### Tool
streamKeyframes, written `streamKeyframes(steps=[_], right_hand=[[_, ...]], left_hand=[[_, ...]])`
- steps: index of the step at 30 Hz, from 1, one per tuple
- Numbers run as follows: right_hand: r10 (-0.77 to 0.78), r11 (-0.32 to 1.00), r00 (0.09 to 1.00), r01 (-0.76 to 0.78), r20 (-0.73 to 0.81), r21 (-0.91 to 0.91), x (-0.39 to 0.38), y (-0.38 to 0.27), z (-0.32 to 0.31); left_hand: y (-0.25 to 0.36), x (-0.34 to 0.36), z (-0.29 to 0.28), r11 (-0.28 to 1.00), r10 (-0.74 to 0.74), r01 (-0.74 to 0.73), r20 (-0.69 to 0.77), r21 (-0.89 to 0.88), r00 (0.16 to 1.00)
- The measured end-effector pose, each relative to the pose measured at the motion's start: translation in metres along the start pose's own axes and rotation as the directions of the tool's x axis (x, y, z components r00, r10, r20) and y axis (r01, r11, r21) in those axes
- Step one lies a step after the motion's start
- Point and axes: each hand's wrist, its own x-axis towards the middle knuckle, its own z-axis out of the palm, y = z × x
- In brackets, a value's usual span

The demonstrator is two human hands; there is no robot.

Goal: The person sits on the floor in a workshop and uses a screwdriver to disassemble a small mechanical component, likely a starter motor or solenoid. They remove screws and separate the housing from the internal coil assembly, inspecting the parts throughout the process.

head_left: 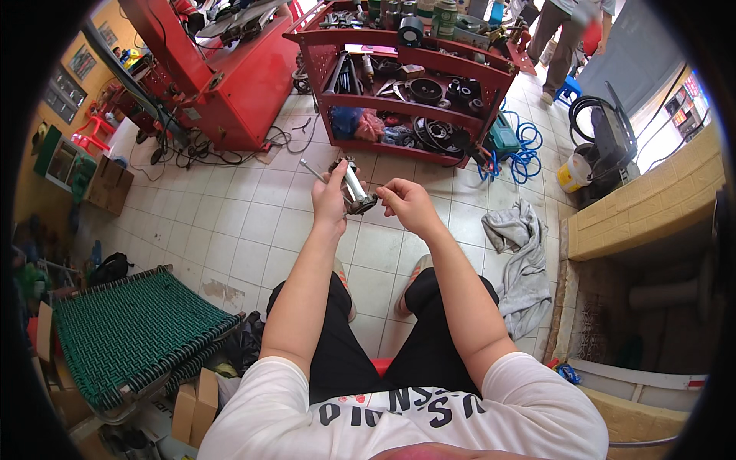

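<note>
Held out over the tiled floor, my left hand (328, 201) is closed around a metal part (355, 182) with a silver cylindrical body and dark, dirty ends; its exact kind is unclear. A thin metal rod-like tool (310, 168) sticks out up and to the left from the same hand. My right hand (412, 207) is beside the part's lower right end, fingers curled and thumb and forefinger pinched together. Whether something tiny sits in that pinch is too small to tell.
Ahead stands a red tool cart (414, 107) loaded with parts. Left of it is a red machine (238, 100) with cables on the floor. A grey cloth (525, 261) lies at right, a green woven seat (138, 330) at left. A person (563, 38) stands far right, near blue hose (525, 146).
</note>
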Motion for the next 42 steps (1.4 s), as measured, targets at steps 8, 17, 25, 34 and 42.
streamKeyframes(steps=[8, 17, 25, 34, 42], right_hand=[[-0.042, 0.972, 0.999, 0.036, 0.021, 0.233, -0.005, -0.013, 0.001], [-0.019, 0.995, 0.997, 0.011, 0.078, 0.098, -0.001, 0.0, 0.0], [0.089, 0.989, 0.995, -0.093, 0.037, 0.116, 0.0, -0.002, -0.003], [-0.056, 0.986, 0.99, 0.034, 0.132, 0.166, -0.004, -0.001, -0.002], [0.111, 0.994, 0.991, -0.11, 0.071, -0.023, 0.0, -0.002, -0.001]], left_hand=[[0.001, 0.002, -0.002, 0.998, -0.022, 0.021, -0.007, -0.053, 1.0], [0.0, 0.001, -0.001, 1.0, 0.017, -0.017, -0.004, 0.011, 1.0], [0.0, 0.001, -0.002, 1.0, -0.019, 0.019, 0.009, -0.014, 1.0], [-0.002, 0.002, -0.004, 1.0, -0.029, 0.029, 0.003, -0.006, 1.0], [-0.002, 0.001, -0.002, 0.999, -0.031, 0.031, 0.01, -0.012, 0.999]])
